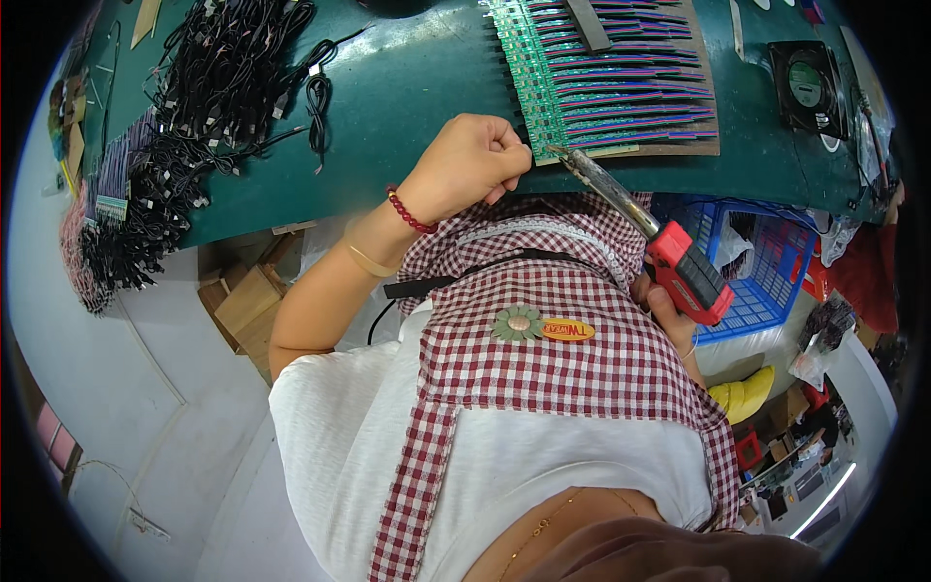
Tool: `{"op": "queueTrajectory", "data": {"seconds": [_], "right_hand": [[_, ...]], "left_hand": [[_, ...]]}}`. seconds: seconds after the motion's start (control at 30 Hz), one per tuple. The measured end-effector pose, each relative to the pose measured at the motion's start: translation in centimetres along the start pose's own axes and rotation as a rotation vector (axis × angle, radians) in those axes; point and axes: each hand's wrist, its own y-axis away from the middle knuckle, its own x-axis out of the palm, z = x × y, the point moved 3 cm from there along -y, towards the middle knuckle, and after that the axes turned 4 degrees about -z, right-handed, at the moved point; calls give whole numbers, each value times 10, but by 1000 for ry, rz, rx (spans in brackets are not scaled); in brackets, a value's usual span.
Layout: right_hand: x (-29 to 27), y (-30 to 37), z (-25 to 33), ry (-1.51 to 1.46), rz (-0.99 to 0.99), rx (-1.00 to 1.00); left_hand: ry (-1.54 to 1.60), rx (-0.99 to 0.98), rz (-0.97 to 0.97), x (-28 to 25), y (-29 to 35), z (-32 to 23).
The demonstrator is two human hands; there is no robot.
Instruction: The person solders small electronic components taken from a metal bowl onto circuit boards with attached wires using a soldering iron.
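My right hand (669,315) is wrapped round the red and black handle of a soldering iron (626,209), partly hidden behind it. Its tip meets the near end of a row of green circuit boards (529,78). Coloured ribbon wires (640,114) run from these boards to the right. Beside the tip, my left hand (475,165) is closed with its fingers curled in at the left edge of the boards. Whatever it may pinch is hidden by the fingers.
On the green table (388,97), a heap of black cables (228,73) with plugs lies at the left, hanging over the edge. A grey bar (588,24) rests on the wires. A black fan (808,87) stands at the right. Below the table edge is a blue basket (766,281).
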Motion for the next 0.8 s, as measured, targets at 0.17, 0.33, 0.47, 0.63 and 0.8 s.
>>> {"op": "queueTrajectory", "data": {"seconds": [0.17,0.33,0.47,0.63,0.8], "right_hand": [[11,-11,11,-76,36,-8],[25,-30,30,-190,-92,-201],[26,-40,42,-287,-60,-266],[25,-46,46,-307,-126,-334],[25,-53,51,-323,-53,-375]], "left_hand": [[22,10,-14,-2,1,1],[30,24,20,-1,1,1],[-27,73,51,-6,6,0],[-673,432,-633,-64,32,-12],[-1130,370,-1112,-128,74,5]]}}
